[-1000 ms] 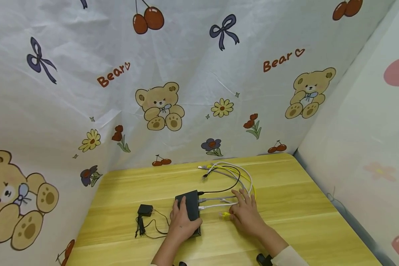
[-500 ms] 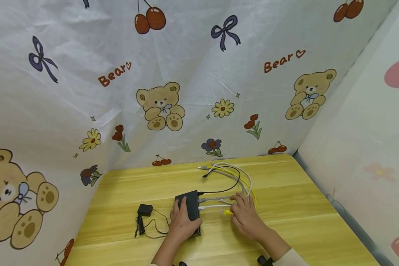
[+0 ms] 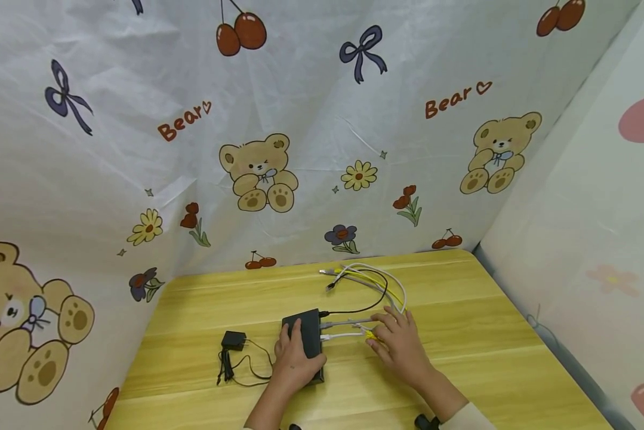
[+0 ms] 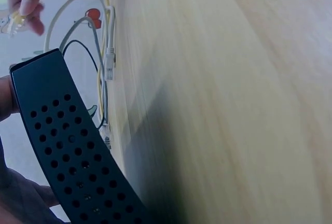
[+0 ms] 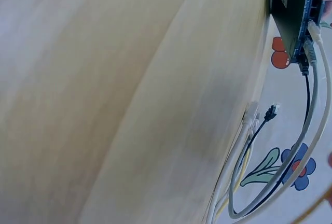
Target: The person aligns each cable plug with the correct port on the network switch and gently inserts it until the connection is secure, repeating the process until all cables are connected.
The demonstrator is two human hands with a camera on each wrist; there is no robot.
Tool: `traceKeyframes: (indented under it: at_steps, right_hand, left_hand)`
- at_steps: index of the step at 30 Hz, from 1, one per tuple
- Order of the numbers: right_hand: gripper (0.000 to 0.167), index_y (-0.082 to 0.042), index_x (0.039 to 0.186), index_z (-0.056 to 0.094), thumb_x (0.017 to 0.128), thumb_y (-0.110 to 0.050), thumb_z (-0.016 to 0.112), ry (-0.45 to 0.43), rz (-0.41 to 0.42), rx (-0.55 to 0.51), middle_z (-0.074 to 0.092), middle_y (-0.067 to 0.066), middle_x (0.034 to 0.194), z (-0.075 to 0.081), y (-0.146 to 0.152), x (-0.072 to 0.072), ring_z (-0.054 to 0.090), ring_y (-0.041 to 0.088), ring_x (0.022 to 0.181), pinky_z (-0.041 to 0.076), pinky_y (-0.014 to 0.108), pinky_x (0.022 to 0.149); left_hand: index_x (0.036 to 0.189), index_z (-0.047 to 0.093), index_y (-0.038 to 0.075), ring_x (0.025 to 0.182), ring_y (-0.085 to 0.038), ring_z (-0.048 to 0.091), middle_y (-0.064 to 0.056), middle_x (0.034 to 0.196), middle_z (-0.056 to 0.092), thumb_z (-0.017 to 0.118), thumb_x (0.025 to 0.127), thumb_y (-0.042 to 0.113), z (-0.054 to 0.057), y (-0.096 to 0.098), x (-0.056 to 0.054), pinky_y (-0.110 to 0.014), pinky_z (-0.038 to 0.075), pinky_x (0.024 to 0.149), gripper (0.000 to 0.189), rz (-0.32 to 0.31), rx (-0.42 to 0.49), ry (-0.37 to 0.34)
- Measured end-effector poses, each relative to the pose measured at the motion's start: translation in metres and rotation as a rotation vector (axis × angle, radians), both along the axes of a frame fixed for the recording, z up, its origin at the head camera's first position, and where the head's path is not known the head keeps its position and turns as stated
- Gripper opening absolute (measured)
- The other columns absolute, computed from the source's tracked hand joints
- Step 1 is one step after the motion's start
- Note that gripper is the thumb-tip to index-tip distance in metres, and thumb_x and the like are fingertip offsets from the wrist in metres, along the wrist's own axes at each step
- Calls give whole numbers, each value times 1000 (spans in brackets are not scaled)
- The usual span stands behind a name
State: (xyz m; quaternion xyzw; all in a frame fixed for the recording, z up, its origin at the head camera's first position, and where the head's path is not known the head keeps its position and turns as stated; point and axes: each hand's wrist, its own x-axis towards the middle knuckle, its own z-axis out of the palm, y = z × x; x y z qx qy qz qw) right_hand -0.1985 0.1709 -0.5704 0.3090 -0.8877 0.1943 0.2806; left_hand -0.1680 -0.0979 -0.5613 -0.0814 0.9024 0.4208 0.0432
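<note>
My left hand (image 3: pixel 295 361) grips a black network switch (image 3: pixel 312 337), fingers over its top and thumb at the near right side. Round vent holes cover the side of the switch (image 4: pixel 67 146) in the left wrist view. A grey network cable (image 3: pixel 348 323), a white network cable (image 3: pixel 343 335) and a thin black cable (image 3: pixel 348 311) are plugged into its right side. To the right of it, my right hand (image 3: pixel 402 346) pinches a yellow network cable (image 3: pixel 371 335) close behind its clear plug (image 4: pixel 13 24). This plug is apart from the switch. The right wrist view shows only a blurred edge of this hand.
Loose cable ends and loops (image 3: pixel 364 272) lie at the back of the wooden table (image 3: pixel 203 310). Left of the switch sits a black power adapter (image 3: pixel 233 340) with a bundled cord. A patterned cloth (image 3: pixel 311 119) hangs behind the table.
My right hand has shifted the yellow plug slightly away from me and to the right, its fingers closing nearer the plug. The left hand and the switch have stayed in place.
</note>
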Motion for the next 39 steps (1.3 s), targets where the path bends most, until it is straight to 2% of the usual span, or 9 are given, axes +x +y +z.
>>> traceKeyframes:
  at_steps: [3, 5, 8, 13, 20, 28, 33, 39]
  right_hand:
    - [40, -16, 98, 74, 101, -48, 50, 78, -5, -26, 67, 7, 124, 1, 0, -2, 52, 41, 126, 30, 79, 97]
    - [45, -15, 106, 76, 103, -49, 46, 112, 1, -48, 68, 8, 125, 2, 0, -4, 53, 40, 125, 30, 78, 97]
    - [44, -14, 114, 76, 102, -46, 49, 186, 23, -87, 70, 7, 122, 4, -2, -5, 57, 40, 120, 34, 75, 95]
    - [39, -12, 118, 75, 100, -41, 55, 295, 65, -159, 75, 3, 110, 7, -5, -6, 64, 36, 111, 39, 69, 89]
    - [37, -9, 114, 76, 102, -37, 55, 303, 72, -189, 74, 4, 114, 6, -8, -7, 61, 39, 114, 37, 66, 93]
    - [34, -5, 100, 79, 96, -35, 64, 362, 111, -271, 75, 9, 109, 7, -7, -13, 62, 39, 112, 37, 59, 97]
    - [31, -4, 104, 78, 95, -31, 66, 415, 123, -300, 75, 11, 111, 9, -5, -15, 63, 40, 109, 39, 59, 92]
    - [34, 2, 110, 76, 100, -28, 61, 414, 122, -321, 73, 13, 114, 10, -3, -14, 62, 39, 111, 35, 48, 107]
  left_hand:
    - [158, 27, 17, 141, -58, 19, -24, 161, 14, 79, 77, 33, 0, 0, 0, -73, 39, 83, 98, 1, 2, 1]
    - [158, 27, 17, 141, -58, 20, -24, 161, 14, 80, 77, 33, 1, 0, 0, -72, 39, 83, 98, 0, 3, 4]
    - [158, 27, 17, 141, -57, 20, -23, 161, 14, 80, 76, 33, 0, 0, 0, -71, 39, 82, 99, 1, 2, 4]
    - [158, 26, 17, 141, -56, 21, -23, 162, 14, 80, 77, 34, 0, 0, 0, -70, 40, 82, 99, -1, 1, -2]
    - [158, 26, 17, 141, -57, 20, -23, 162, 15, 80, 76, 33, 1, 0, 1, -71, 40, 83, 100, 3, -2, 5]
    - [158, 27, 17, 142, -57, 20, -23, 162, 14, 80, 76, 34, 1, 0, 1, -71, 40, 83, 99, 3, 7, 6]
    - [158, 27, 17, 141, -57, 20, -24, 161, 15, 80, 76, 33, 0, -1, 1, -71, 39, 83, 99, -1, 7, 11]
    - [158, 27, 17, 141, -56, 21, -24, 161, 15, 80, 76, 33, 0, -1, 1, -72, 38, 84, 99, -2, 6, 10]
